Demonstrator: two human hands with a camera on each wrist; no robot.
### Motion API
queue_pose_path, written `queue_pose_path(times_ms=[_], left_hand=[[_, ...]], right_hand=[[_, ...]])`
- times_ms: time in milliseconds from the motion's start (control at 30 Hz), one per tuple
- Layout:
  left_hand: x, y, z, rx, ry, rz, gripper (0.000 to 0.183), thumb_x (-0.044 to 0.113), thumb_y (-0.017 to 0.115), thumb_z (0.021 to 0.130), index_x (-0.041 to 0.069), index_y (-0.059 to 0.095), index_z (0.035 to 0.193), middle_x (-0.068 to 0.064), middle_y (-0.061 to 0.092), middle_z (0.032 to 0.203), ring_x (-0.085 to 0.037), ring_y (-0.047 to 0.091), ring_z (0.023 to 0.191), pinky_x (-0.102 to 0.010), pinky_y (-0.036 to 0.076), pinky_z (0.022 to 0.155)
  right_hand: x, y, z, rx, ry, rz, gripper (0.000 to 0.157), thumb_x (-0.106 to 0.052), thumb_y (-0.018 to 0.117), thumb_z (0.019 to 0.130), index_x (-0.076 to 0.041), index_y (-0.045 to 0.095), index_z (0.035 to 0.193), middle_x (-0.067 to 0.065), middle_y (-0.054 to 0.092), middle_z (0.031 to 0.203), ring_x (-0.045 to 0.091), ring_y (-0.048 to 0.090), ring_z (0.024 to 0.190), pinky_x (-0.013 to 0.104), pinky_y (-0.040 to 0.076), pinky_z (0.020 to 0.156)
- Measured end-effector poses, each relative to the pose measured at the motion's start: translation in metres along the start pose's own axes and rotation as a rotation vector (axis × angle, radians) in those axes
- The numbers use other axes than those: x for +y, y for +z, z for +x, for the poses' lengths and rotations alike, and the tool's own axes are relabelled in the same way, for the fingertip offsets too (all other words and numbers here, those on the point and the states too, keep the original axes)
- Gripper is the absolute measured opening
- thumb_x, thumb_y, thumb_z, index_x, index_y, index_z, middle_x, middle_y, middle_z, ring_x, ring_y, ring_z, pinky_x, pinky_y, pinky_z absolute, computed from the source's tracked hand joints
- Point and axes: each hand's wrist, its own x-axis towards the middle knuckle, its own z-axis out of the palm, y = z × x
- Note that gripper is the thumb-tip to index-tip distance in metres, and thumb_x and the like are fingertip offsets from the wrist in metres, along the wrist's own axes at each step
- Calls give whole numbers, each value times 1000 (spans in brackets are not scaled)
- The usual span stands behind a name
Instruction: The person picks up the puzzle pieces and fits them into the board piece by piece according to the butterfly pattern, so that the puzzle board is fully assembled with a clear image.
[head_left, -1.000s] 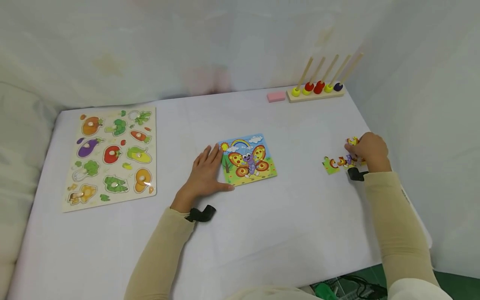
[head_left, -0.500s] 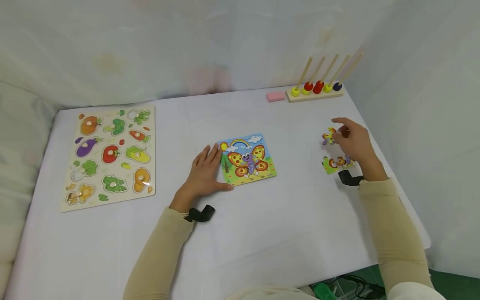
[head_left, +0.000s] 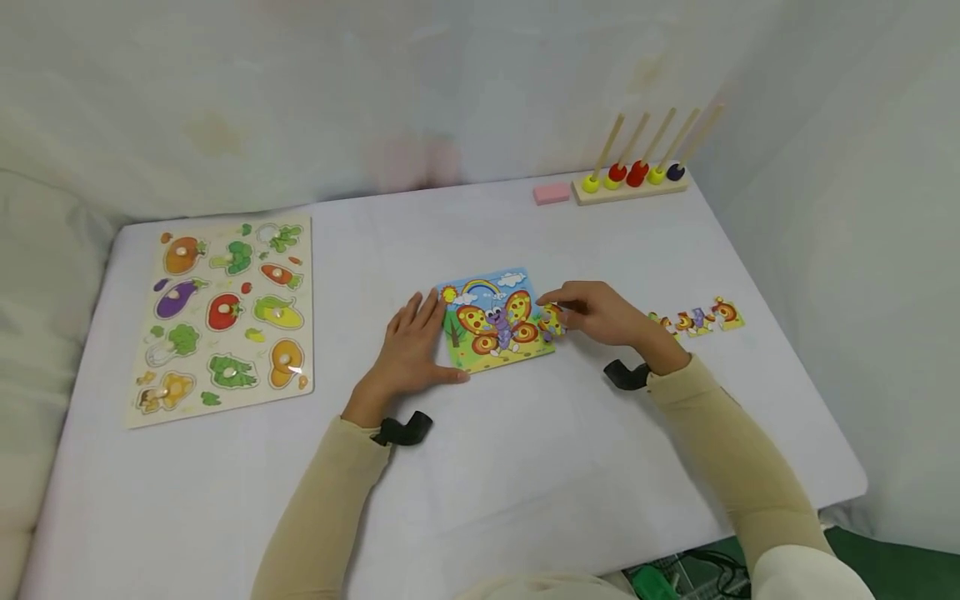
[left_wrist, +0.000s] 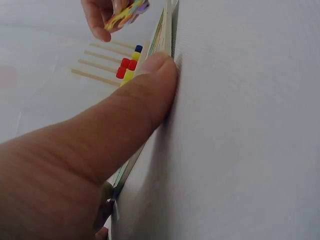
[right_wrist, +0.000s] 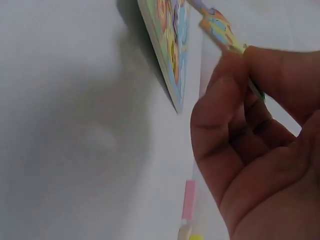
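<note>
A square butterfly picture board (head_left: 468, 360) lies mid-table in the head view. My left hand (head_left: 405, 354) rests along its left side with fingers spread. In the left wrist view, the straight left thumb (left_wrist: 115, 120) lies against the board's edge. My right hand (head_left: 607, 312) is at the board's right edge and pinches a jigsaw piece (head_left: 552, 322) between thumb and finger. The right wrist view has this yellow, orange and purple piece (right_wrist: 217, 29) raised off the table, near the board's corner. Further right, several more jigsaw pieces (head_left: 698, 320) lie in a row, partly hidden by the right wrist.
A vegetable peg puzzle (head_left: 255, 400) lies at the left of the white-covered table. At the back right stand a wooden peg rack (head_left: 633, 193) with coloured beads and a pink block (head_left: 552, 193). Cables (head_left: 720, 567) lie below the table's front edge.
My right hand has picked up a jigsaw piece from the right side and carried it left to the board's edge. The left hand has stayed in place.
</note>
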Motion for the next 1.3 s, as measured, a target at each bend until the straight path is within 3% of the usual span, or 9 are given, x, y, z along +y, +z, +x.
queue_pose_path(times_ms=[433,733,933,1300], left_hand=[[2,-1,-1,16,10,-14,124,65,74,68,7,8,155,-9,1,163,-32,-6,150,-55,5,118],[3,-3,-2,23,11,-17,123,63,76,68,7,9,155,-9,1,163,-32,-5,150,-55,5,118],[2,-2,-2,16,2,0,123,63,75,68,7,9,155,-8,1,163,-32,-5,150,-55,5,118],[1,-2,-2,12,5,-6,122,63,75,69,7,8,155,-8,0,163,-32,-6,150,-55,4,118]], right_hand=[[1,30,31,77,224,131,54,-11,77,81,-6,59,132,12,63,102,19,67,88,25,52,78],[-7,40,36,121,226,-155,48,-21,74,84,-7,62,128,6,59,81,18,51,71,28,40,63],[-10,47,37,146,287,-175,44,-26,72,86,-9,65,125,4,56,74,17,49,68,28,37,59],[-5,51,36,198,306,-203,43,-30,72,86,-11,65,125,3,55,72,17,47,64,28,35,59]])
